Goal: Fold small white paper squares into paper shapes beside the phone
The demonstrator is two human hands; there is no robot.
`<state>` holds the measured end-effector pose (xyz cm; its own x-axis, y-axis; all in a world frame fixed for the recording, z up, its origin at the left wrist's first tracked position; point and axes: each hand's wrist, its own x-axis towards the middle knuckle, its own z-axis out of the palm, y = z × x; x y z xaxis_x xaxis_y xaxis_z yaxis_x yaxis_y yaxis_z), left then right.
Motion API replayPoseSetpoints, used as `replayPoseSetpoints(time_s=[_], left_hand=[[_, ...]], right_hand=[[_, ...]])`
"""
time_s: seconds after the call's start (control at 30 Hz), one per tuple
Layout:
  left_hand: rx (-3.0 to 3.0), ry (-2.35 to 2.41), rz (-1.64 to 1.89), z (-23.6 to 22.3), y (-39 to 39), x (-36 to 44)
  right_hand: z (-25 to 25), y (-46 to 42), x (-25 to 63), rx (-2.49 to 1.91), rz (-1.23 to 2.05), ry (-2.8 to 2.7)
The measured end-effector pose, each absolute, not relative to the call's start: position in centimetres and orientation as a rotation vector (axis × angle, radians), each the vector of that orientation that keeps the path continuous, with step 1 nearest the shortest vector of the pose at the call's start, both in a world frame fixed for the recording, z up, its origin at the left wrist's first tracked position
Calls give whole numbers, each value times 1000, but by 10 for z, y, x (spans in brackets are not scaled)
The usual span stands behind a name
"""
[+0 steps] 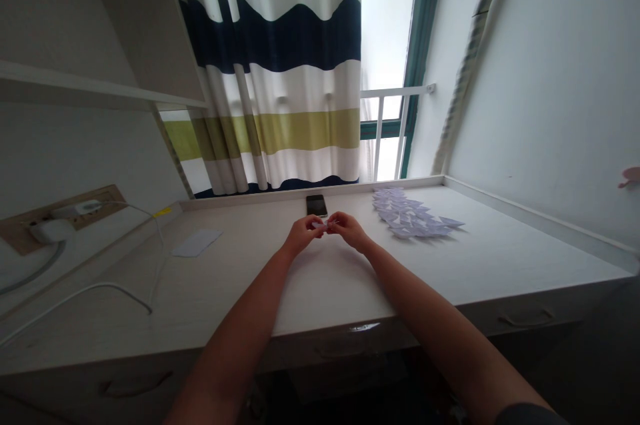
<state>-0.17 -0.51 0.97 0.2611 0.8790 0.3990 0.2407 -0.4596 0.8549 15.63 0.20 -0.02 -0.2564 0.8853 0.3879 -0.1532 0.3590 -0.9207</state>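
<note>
Both my hands meet over the middle of the white desk (pixel 320 285). Between my fingertips is a small piece of folded white paper (pixel 325 226), mostly covered by the fingers. My left hand (pixel 302 234) pinches its left side, and my right hand (pixel 349 230) pinches its right side. Just beyond the hands lies a dark phone (pixel 316 205), flat on the desk. To the right of my right hand spreads a pile of folded white paper pieces (pixel 413 215) with pointed ends. Far to the left rests a stack of flat white paper (pixel 197 242).
A white cable (pixel 107 285) runs over the desk's left side from plugs in a wooden socket panel (pixel 65 215). A raised ledge (pixel 530 218) borders the desk at the back and right. Behind it hang a striped curtain (pixel 285 92) and a white window rail (pixel 395 91).
</note>
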Motion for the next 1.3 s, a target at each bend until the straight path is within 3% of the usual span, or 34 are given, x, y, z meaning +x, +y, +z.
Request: replayPoseSetpoints(time_s=[1.3], left_hand=[[1723,998,1278,13,-5,-2]], right_hand=[[2,6,166,-828,982,-1548]])
